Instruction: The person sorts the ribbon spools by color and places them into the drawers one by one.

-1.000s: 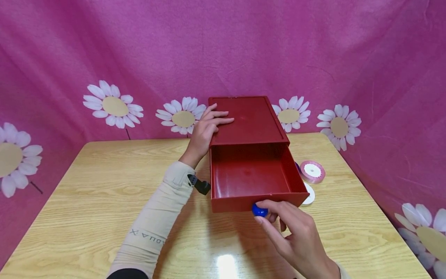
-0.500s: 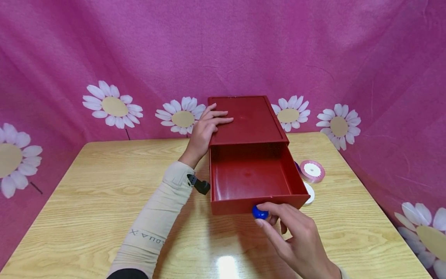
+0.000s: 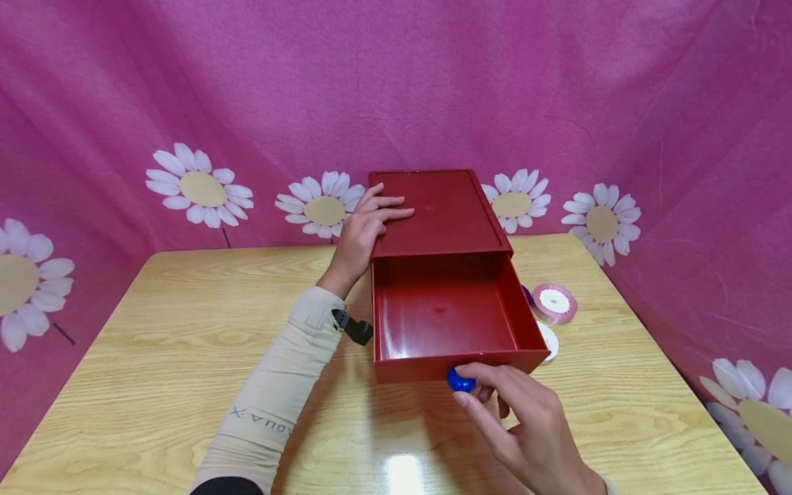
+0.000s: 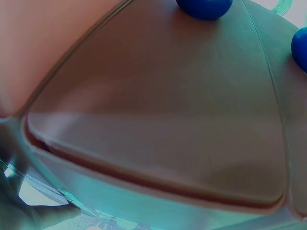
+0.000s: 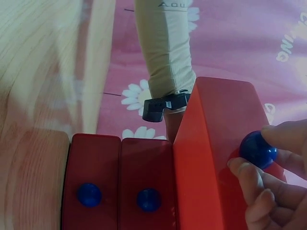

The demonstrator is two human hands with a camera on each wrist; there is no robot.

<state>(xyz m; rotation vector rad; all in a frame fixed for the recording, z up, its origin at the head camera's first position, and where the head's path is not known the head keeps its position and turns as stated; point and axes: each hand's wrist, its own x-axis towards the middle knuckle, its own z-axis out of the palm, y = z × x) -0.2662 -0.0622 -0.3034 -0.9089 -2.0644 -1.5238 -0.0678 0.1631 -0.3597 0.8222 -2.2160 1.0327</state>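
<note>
A red drawer cabinet (image 3: 433, 213) stands at the back of the table in the head view, its top drawer (image 3: 442, 316) pulled well out and bare inside. My right hand (image 3: 529, 423) pinches the round blue knob (image 3: 460, 380) on that drawer's front between thumb and index finger. In the right wrist view, the same knob (image 5: 259, 150) sits between my fingers. My left hand (image 3: 361, 237) rests on the cabinet's top left edge with its fingers extended. Part of the left hand (image 4: 33, 211) shows at the lower left of the left wrist view.
Lower drawers (image 5: 91, 163) with blue knobs (image 5: 148, 200) are closed. Right of the cabinet lie a pink ribbon spool (image 3: 555, 304), a white round spool (image 3: 548, 342) and a mostly hidden purple item (image 3: 526, 293). A pink flowered curtain (image 3: 421, 82) hangs behind the wooden table (image 3: 155, 378).
The top drawer has slid slightly further out toward me, with my right hand moving along on its knob. My left hand stays in place on the cabinet top.
</note>
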